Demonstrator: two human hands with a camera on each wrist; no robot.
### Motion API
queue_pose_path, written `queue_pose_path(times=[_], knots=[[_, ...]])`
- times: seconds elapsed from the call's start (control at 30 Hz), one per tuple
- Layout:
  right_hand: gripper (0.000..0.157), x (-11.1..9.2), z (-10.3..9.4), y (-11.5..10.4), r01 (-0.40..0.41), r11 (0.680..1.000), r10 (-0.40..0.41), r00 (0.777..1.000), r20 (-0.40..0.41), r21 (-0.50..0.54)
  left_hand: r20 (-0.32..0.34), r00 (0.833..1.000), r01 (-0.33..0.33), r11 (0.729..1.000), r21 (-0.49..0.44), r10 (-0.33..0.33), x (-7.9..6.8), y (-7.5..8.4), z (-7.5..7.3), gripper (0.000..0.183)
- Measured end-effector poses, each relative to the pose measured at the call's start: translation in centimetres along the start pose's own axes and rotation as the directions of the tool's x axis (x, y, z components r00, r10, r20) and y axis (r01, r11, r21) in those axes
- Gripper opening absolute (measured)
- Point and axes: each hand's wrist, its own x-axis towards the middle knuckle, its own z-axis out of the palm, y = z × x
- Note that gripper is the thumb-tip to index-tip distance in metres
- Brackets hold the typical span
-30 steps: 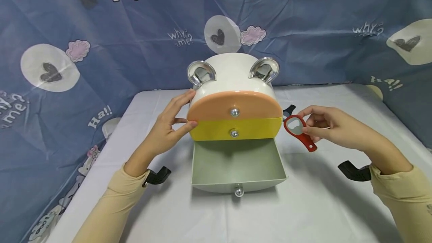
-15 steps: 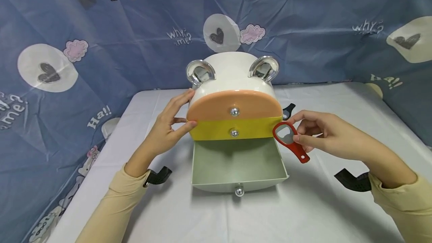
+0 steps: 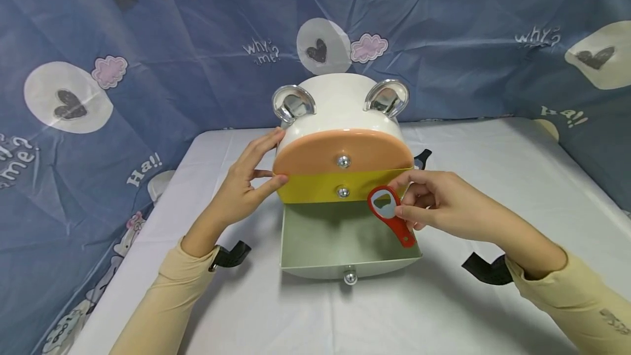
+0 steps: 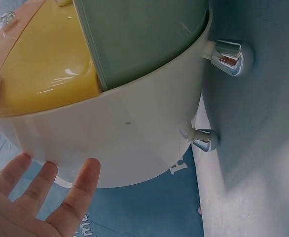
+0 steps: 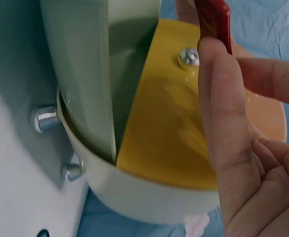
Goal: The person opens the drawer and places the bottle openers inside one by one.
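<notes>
A white rounded drawer cabinet (image 3: 340,95) with two silver ears stands on the table. Its orange drawer (image 3: 315,152) and yellow drawer (image 3: 310,188) are closed; the green bottom drawer (image 3: 320,237) is pulled out, with nothing seen inside. My left hand (image 3: 246,179) rests on the cabinet's left side, thumb at the front edge, fingers fairly straight in the left wrist view. Between thumb and fingers my right hand (image 3: 439,204) pinches a small red magnifying glass (image 3: 398,229), held above the right part of the green drawer, handle pointing down. In the right wrist view only part of its red body (image 5: 216,19) shows.
A black-handled magnifying glass (image 3: 424,156) lies on the white cloth right of the cabinet, partly hidden behind it. The white-covered table (image 3: 493,147) meets a blue printed curtain (image 3: 443,26) at the back. Silver feet (image 4: 203,139) support the cabinet.
My right hand has carried the red magnifying glass leftward and down, from beside the cabinet to over the green drawer. The left hand stays on the cabinet.
</notes>
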Motion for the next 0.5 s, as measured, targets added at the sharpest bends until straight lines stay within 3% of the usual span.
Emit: queue_pose_path(times=[0.5], knots=[[0.027, 2.6, 3.8, -0.9, 0.035, 0.993, -0.043, 0.997, 0.065, 0.115, -0.003, 1.000, -0.009, 1.000, -0.010, 0.009, 0.0, 0.1, 0.0, 0.085]])
